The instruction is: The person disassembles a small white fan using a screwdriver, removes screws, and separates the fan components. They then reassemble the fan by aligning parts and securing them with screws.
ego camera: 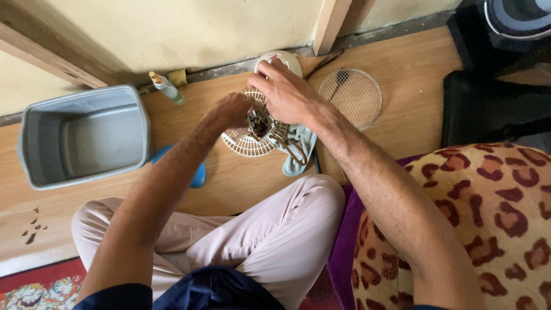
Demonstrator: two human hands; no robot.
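- Here, seen from above: a person sits cross-legged on a wooden floor (pixel 241 189), both arms reaching forward to a small fan (pixel 259 129) lying near the wall.
- Fan: cream plastic grille, round, lying flat on the floor, face up or down I cannot tell. A dark motor part (pixel 258 121) sits at its middle. No clear long axis on the round grille; a cream round piece (pixel 285 57), partly hidden by the hand, lies on the wall side, so the whole runs roughly from the knees toward the wall.
- Left hand (pixel 232 110): fingers curled in tight at the left edge of the motor part, touching it. What they pinch, I cannot tell.
- Right hand (pixel 286 92): arched over the top of the fan, fingers bent down and half closed around the motor part; whether it is a firm hold is hidden.
- Blue-green cloth (pixel 301 146) lies under the fan's right side, touching it.
- Round wire guard (pixel 351 97) lies flat just right of the hands, apart from the fan.
- Grey plastic tub (pixel 34 166) sits well to the left; a small bottle (pixel 166 88) lies near the wall between tub and fan.
- Blue object (pixel 198 175) shows under the left forearm.
- Leopard-print cushion (pixel 493 229) at the right.
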